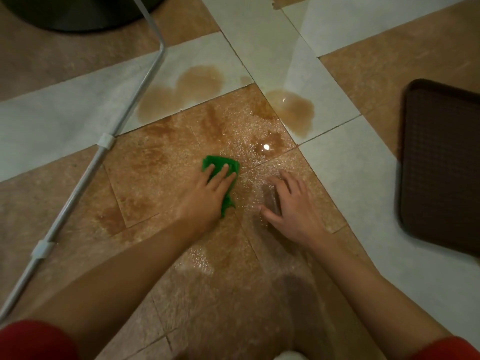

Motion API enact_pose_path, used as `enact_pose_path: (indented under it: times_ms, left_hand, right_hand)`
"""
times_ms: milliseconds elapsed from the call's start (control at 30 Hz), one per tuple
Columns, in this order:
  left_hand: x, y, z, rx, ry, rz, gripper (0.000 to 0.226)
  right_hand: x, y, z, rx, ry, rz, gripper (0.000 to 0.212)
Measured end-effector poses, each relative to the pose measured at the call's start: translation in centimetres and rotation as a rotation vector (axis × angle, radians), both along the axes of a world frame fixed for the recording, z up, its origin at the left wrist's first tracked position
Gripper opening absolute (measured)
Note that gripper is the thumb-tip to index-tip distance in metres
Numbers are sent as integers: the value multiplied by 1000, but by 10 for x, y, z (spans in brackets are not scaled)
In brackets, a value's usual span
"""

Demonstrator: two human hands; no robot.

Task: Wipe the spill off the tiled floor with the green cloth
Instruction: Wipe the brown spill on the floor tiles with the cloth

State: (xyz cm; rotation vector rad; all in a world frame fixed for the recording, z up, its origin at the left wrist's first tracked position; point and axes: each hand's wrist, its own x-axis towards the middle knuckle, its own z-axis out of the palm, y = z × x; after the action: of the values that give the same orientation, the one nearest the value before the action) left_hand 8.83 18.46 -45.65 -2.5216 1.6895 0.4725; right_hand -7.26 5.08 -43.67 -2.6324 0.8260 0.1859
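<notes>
red sleeves (pixel 33 339) low; left hand (pixel 210 193) is pressing flat fingers (pixel 225 168) on cloth (pixel 220 162), right hand (pixel 293 206) is bracing spread-fingered; wiping is proceeding, spill (pixel 200 81) ahead likely needing forward strokes.

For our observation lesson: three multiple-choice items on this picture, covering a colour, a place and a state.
1. What colour is the cloth? A) red B) green C) white
2. Where does the brown tray lie? A) at the right edge B) under the cloth C) at the left edge
3. How does the left hand meet the cloth? A) pinches one corner B) fingers flat on top C) apart from it
Answers: 1 B, it is bright green; 2 A, it lies on the tiles far right; 3 B, straight fingers press it onto the brown tile.
</notes>
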Motion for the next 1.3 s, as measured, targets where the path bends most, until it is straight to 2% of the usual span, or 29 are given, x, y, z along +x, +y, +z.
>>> enact_pose_path:
  times_ms: [133,200,267,333,433,500,600,700,800,900,967,1067,1133,1167,1233,1300]
  left_hand:
    - [-30,22,-5,-106,46,-319,64]
    - [-21,25,-7,-143,23,-385,58]
    - [-10,20,-9,-137,43,-319,60]
    - [-2,10,-7,-49,61,-134,71]
    - [-11,-2,2,-7,-7,-13,75]
    - [-23,3,2,7,-7,-56,78]
    - [-24,22,-4,-68,67,-267,64]
    - [-2,26,-7,-78,28,-398,60]
    - [1,17,-9,-10,30,-227,67]
    - [-15,9,-5,-36,31,-98,72]
    - [-22,16,-7,-54,33,-184,67]
    - [-20,36,-6,-90,100,-440,64]
    - [-7,43,-12,-14,104,-514,62]
    - [-2,41,-16,-51,80,-527,59]
    - [-1,31,-10,-114,64,-405,53]
    - [-9,19,-9,-73,60,-234,52]
  right_hand:
    - [3,3,2,-1,13,12,72]
    - [0,3,3,4,7,11,72]
    - [-5,2,2,16,-2,1,72]
    - [-9,1,2,24,-3,-13,72]
    - [-8,2,3,18,11,-7,72]
    - [-5,3,5,12,8,2,72]
    - [-2,7,8,14,13,27,71]
    - [-4,9,9,13,32,55,71]
    - [-8,9,9,24,44,50,72]
    - [-9,8,11,22,54,43,73]
    - [-8,9,11,18,54,46,73]
    - [-8,10,11,25,50,49,72]
    - [-10,10,12,30,46,46,72]
    - [-12,9,12,25,46,48,72]
    - [-14,8,13,15,59,70,74]
    - [-12,9,15,8,73,78,74]
